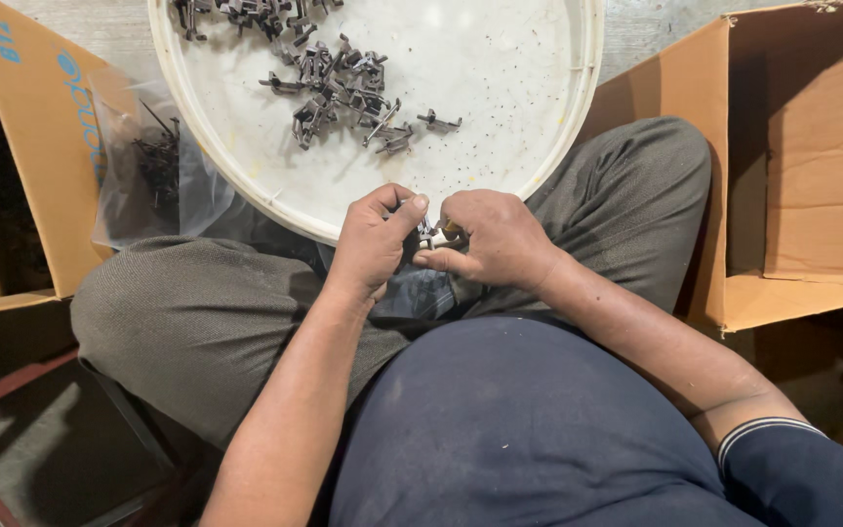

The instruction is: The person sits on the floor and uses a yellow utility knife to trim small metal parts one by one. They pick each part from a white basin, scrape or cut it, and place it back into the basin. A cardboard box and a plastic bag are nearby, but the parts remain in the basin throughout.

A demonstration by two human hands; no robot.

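Two hands (pixel 436 244) around small metal clip (pixel 428 232)

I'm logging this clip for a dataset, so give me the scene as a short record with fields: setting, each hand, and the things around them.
Setting: person seated cross-legged, white round tray resting before the knees
Left hand: pinching a small metal part
Right hand: gripping the same part from the other side
In tray: pile of small dark metal clips
Left side: clear plastic bag of dark pieces, by an open cardboard box
Right side: open cardboard box, contents not visible
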